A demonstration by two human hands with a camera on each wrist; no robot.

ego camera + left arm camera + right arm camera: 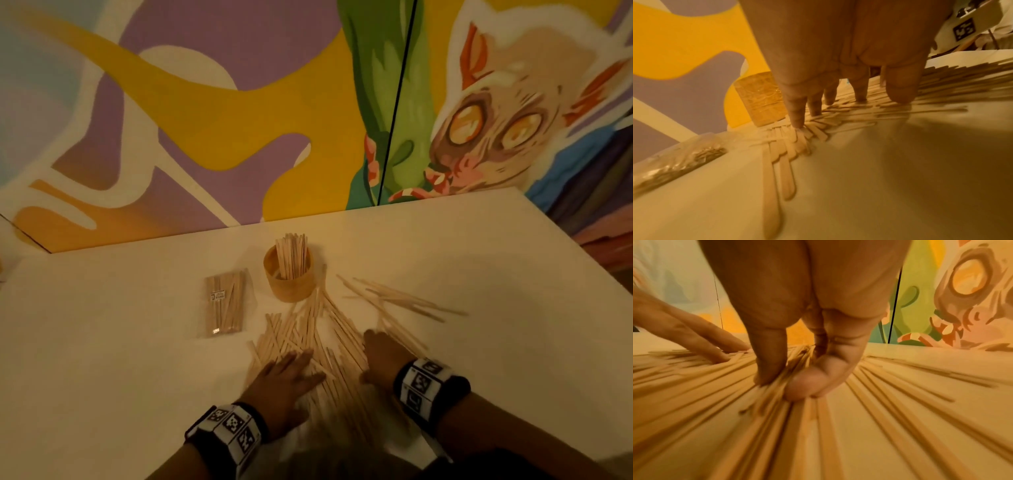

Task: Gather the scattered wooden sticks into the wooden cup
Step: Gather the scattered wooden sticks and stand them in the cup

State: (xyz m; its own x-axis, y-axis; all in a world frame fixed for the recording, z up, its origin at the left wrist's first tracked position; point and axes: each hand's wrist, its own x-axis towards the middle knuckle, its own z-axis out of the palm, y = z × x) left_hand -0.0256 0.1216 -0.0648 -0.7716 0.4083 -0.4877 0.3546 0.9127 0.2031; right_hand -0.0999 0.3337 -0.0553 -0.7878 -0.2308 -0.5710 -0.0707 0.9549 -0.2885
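Observation:
A round wooden cup (287, 277) stands at the back of the white table (496, 359), with several sticks upright in it. Many thin wooden sticks (317, 325) lie fanned out in front of it. My left hand (298, 359) lies flat on the pile's left side; its straight fingertips (900, 97) press on the sticks (849, 113), with the cup (760, 99) just beyond. My right hand (373, 342) is on the pile's right side. Its thumb and curled fingers (807, 386) pinch a bunch of sticks (818, 434). The left hand (694, 337) shows beside it.
A clear plastic packet of sticks (224, 305) lies left of the cup, also the packet (674, 162) in the left wrist view. More loose sticks (397, 298) are spread to the right. A painted wall (239, 120) rises directly behind the table's far edge.

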